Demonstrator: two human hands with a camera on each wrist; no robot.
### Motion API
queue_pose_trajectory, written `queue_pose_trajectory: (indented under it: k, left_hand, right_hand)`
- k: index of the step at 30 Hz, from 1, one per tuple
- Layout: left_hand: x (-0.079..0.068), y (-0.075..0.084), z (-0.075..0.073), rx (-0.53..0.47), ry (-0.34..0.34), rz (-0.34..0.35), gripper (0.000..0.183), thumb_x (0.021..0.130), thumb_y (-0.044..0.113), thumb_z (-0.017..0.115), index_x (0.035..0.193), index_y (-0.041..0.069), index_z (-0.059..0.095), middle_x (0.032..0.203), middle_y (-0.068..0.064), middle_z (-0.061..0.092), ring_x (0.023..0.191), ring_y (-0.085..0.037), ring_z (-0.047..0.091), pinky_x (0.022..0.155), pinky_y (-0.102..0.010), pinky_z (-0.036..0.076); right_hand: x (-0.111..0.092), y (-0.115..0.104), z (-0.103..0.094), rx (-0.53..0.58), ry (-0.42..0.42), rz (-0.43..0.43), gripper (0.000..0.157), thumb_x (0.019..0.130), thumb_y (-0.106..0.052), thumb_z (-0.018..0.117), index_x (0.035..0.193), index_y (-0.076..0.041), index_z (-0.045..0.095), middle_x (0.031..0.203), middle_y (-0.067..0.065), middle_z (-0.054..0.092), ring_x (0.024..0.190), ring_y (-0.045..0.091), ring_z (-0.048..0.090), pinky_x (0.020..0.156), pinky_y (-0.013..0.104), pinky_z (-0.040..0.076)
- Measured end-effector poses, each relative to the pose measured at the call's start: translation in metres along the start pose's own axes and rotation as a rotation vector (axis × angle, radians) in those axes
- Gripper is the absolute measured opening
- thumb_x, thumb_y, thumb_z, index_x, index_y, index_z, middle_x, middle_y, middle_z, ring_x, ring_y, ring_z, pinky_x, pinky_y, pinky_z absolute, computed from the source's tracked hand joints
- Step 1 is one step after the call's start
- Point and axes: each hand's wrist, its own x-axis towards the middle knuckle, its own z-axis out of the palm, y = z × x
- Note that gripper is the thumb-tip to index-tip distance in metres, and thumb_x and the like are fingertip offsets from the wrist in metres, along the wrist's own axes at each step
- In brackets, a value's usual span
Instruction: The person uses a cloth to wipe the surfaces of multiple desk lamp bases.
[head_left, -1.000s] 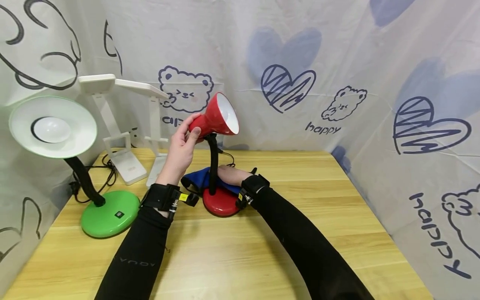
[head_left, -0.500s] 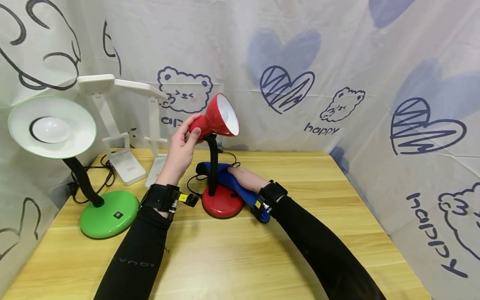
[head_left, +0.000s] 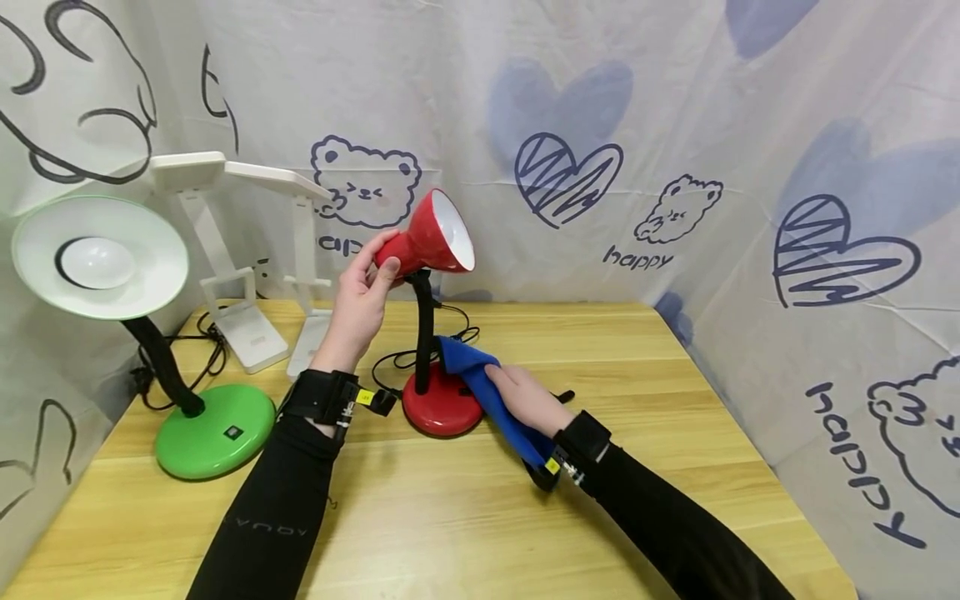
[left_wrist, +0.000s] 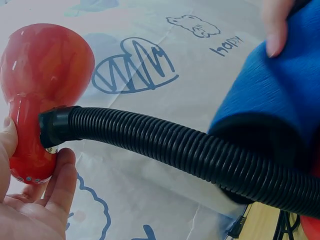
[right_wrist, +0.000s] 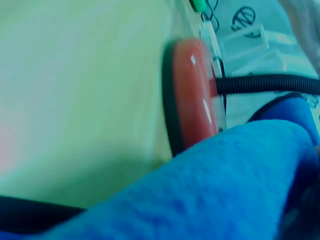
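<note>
A red desk lamp (head_left: 442, 408) stands upright on the table, its white-lined shade facing right. My left hand (head_left: 362, 304) grips the narrow back end of the red lamp head (left_wrist: 47, 65), thumb on one side and fingers on the other. The black ribbed gooseneck (left_wrist: 165, 142) runs from the head down to the round base. My right hand (head_left: 528, 398) holds a blue cloth (head_left: 480, 371) with dark edging beside the base. One end of the cloth reaches the foot of the gooseneck, and the other hangs under my right wrist. In the right wrist view the cloth overlaps the base (right_wrist: 195, 95).
To the left stands a green desk lamp (head_left: 213, 433) with a wide shade. Behind it are two white folding lamps (head_left: 251, 333) and black cords (head_left: 213, 346). Another cord (head_left: 397, 358) lies behind the red lamp. A printed curtain (head_left: 562, 100) encloses the wooden table (head_left: 637, 358).
My right hand has moved from behind the gooseneck toward the right and front, drawing the blue cloth along, so more of the red base shows. My left hand keeps its grip on the lamp head.
</note>
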Motion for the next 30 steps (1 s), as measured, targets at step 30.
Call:
queue_pose_trajectory:
  k: [30]
  left_hand:
    - [-0.035, -0.029, -0.027, 0.337, -0.151, -0.190, 0.049, 0.094, 0.047, 0.059, 0.137, 0.025, 0.050, 0.124, -0.002, 0.060, 0.099, -0.023, 0.066, 0.088, -0.039, 0.053]
  right_hand:
    - [-0.030, 0.005, 0.019, -0.201, 0.087, -0.023, 0.055, 0.102, -0.054, 0.032, 0.063, -0.017, 0.042, 0.055, -0.002, 0.040, 0.047, 0.019, 0.043, 0.049, 0.029, 0.036]
